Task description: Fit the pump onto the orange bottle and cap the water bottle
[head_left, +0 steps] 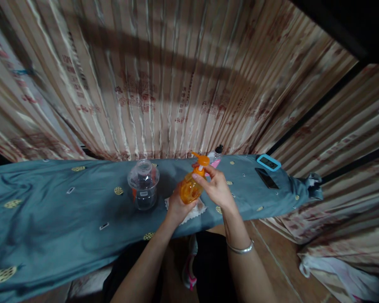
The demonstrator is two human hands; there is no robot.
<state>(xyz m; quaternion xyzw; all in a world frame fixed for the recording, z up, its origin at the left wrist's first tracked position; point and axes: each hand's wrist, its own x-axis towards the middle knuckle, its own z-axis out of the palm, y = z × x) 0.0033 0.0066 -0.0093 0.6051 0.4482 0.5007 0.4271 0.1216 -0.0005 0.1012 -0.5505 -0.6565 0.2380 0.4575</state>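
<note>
An orange pump bottle [190, 188] with amber liquid in it is tilted in front of me, above the cloth-covered surface. My left hand [177, 207] is wrapped round its lower body. At the neck, the fingers of my right hand [219, 187] pinch the orange collar under the pump head [202, 160]. A white scalloped cloth [194, 212] lies beneath the bottle, partly hidden by my left hand. To the left stands a clear plastic container [143, 185] with a narrower round top.
Behind my right hand are a clear bottle with a black top [219, 150] and a pink object [214, 167]. Farther right lie a blue-framed device [268, 162] and a dark phone [266, 178]. The grey-blue patterned cloth [91, 202] covers the surface; a curtain [164, 84] hangs behind.
</note>
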